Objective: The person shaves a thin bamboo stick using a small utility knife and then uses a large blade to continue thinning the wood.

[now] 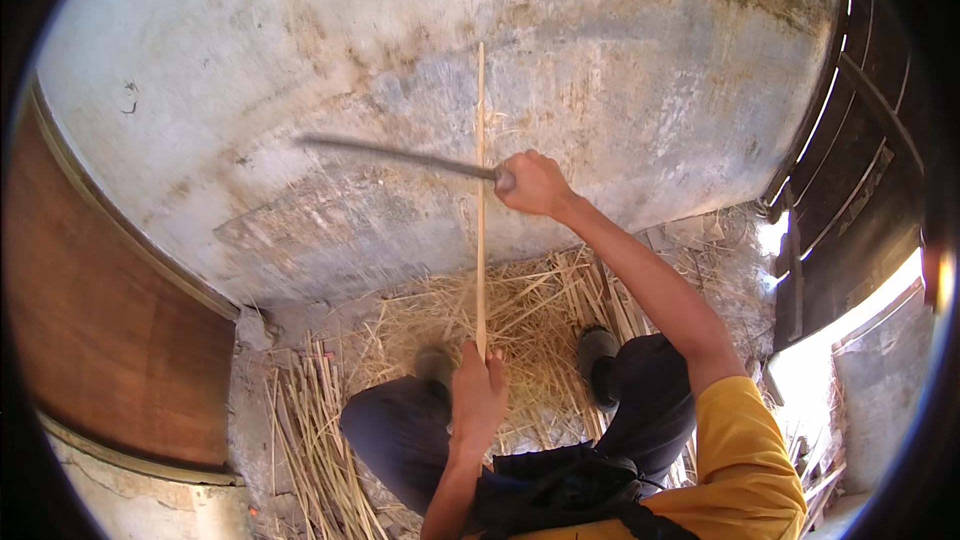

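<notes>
Left hand (pixel 478 392), stick (pixel 480 200) upright

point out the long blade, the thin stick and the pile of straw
long blade (pixel 400 155), head view, middle of the blurred grey blade
thin stick (pixel 480 220), head view, middle of its upright length
pile of straw (pixel 540 300), head view, loose strands on the floor by the wall
</notes>
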{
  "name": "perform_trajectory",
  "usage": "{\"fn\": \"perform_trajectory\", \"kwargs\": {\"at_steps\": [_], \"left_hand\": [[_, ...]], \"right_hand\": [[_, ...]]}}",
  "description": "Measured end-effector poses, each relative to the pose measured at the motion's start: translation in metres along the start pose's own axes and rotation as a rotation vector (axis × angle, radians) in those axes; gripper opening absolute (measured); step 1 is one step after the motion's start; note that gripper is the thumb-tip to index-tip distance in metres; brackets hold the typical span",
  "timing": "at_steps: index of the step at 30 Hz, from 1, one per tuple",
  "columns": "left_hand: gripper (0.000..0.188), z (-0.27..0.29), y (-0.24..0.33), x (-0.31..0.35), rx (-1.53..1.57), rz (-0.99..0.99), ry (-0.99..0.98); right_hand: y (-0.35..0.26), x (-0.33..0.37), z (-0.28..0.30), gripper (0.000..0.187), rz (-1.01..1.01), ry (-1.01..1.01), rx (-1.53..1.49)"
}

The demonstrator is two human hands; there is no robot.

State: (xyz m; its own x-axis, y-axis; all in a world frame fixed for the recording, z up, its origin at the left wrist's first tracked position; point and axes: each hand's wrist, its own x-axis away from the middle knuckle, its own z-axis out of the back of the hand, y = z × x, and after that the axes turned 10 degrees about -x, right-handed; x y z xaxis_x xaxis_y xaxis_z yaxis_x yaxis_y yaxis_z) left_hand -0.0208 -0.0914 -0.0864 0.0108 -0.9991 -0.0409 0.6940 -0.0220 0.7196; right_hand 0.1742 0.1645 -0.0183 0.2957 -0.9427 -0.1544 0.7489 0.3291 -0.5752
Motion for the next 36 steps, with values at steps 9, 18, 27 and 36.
{"fn": "perform_trajectory", "kwargs": {"at_steps": [9, 18, 27, 36], "left_hand": [[0.022, 0.013, 0.006, 0.000, 0.016, 0.002, -0.031], [0.022, 0.012, 0.009, -0.002, -0.029, 0.035, -0.034], [0.022, 0.016, 0.001, 0.000, 0.010, -0.010, -0.015], [0.025, 0.015, -0.003, -0.001, -0.026, -0.017, -0.013]], "right_hand": [[-0.004, 0.026, -0.015, 0.018, 0.149, 0.100, 0.052], [0.022, -0.044, 0.029, 0.020, 0.067, 0.336, 0.023], [0.009, -0.001, -0.005, 0.019, 0.240, 0.153, 0.079], [0.032, -0.074, 0.043, 0.023, -0.048, 0.382, 0.017]]}}
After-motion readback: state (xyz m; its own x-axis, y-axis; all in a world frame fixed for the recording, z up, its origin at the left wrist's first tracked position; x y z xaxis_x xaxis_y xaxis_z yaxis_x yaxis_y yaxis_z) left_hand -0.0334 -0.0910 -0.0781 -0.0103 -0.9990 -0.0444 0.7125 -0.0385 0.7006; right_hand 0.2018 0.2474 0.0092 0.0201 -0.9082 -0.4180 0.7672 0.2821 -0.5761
